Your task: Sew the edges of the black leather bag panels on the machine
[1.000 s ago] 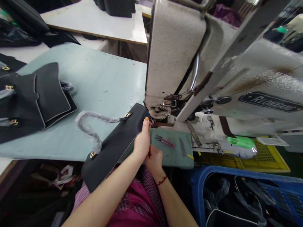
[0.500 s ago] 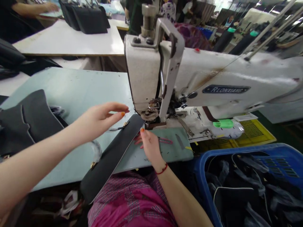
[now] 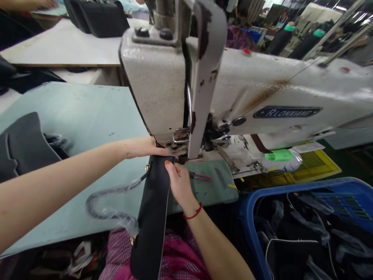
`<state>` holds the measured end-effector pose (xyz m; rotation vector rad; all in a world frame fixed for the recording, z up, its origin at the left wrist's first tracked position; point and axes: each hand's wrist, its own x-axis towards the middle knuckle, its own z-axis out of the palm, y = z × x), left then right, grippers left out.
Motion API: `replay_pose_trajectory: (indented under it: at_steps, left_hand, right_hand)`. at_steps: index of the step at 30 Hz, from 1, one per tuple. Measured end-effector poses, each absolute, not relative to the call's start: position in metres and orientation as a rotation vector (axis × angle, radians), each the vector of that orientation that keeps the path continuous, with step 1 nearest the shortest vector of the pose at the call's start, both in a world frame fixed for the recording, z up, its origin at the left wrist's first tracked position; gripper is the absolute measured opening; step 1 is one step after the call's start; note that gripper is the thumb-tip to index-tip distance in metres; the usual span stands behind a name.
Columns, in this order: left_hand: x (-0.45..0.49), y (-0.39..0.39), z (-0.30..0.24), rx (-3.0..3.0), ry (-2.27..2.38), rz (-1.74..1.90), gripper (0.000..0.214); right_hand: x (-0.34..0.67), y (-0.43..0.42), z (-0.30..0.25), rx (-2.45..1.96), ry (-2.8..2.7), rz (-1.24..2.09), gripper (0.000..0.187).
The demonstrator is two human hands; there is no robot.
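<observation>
A black leather handbag panel [image 3: 153, 210] with gold-coloured fittings runs from the sewing machine's presser foot [image 3: 177, 146] toward my lap. My right hand [image 3: 180, 184] pinches its edge just below the top end, with the thumb on the leather. My left hand [image 3: 142, 147] lies flat with its fingertips at the panel's top end, close beside the presser foot. A strap wrapped in clear plastic film [image 3: 110, 206] loops across the table from a fitting on the panel.
The grey-white sewing machine [image 3: 262, 93] fills the upper right, above a green mat [image 3: 211, 182] holding pink thread snips [image 3: 201, 177]. Black bag parts [image 3: 26, 149] lie on the pale blue table [image 3: 78, 109]. A blue basket [image 3: 250, 217] of dark bags stands at lower right.
The panel has swung from a diagonal to nearly straight toward me, its top end under the machine's foot. My left hand has come down onto it, and the strap has swung toward my lap.
</observation>
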<state>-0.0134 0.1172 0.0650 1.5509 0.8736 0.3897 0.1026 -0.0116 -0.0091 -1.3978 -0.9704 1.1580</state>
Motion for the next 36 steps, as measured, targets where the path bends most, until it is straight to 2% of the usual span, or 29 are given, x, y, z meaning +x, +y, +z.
replay_pose_trajectory:
  at_steps: [10,17,26,36]
  left_hand:
    - [-0.017,0.123,0.046,1.577,0.793,0.220,0.043]
    - [-0.015,0.116,0.049,1.563,0.763,0.293,0.044]
    - [-0.016,0.108,0.039,1.471,0.888,0.406,0.032]
    - [-0.018,0.095,0.033,1.447,0.975,0.450,0.037]
  right_hand:
    - [0.104,-0.023,-0.002,-1.496,-1.090,0.960,0.042]
    - [0.108,-0.021,-0.005,-1.460,-1.132,0.991,0.043]
    - [0.118,-0.021,0.000,-1.474,-1.175,1.044,0.044]
    - [0.144,-0.014,0.008,-1.475,-1.307,1.146,0.045]
